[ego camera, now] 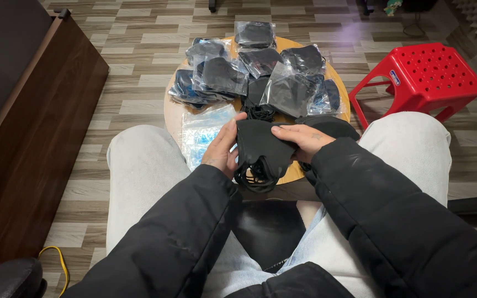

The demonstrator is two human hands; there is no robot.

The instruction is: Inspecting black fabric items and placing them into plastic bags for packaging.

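Wood-look planks in grey and brown cover the floor (pixel 139 44), which lies open on the left between the person's knee and a long dark brown cabinet (pixel 34 138) that runs down the left edge of the view. A red plastic stool (pixel 420 74) with a perforated top stands at the upper right, just beside the round wooden surface (pixel 170 113) and close to the right knee; a narrow strip of floor shows between stool and surface.

Both legs in pale trousers flank the surface, so its near edge sits between the knees. Clear bags holding black masks (pixel 224 74) are heaped across the far half and reach its rim on the left, the right and at the back, where one bag overhangs. A flat stack of empty clear bags (pixel 202 132) lies on the left near part, its corner at the rim. Little bare wood shows, mainly a sliver at the left rim and at the near edge.

Over the near edge the left hand (pixel 222 152) and the right hand (pixel 302 138), both in black padded sleeves, hold a stack of loose black masks (pixel 260 144). Left fingers (pixel 232 128) curl and pinch its left side; right fingers lie pressed together over its top right. Ear loops (pixel 255 179) dangle below the stack.
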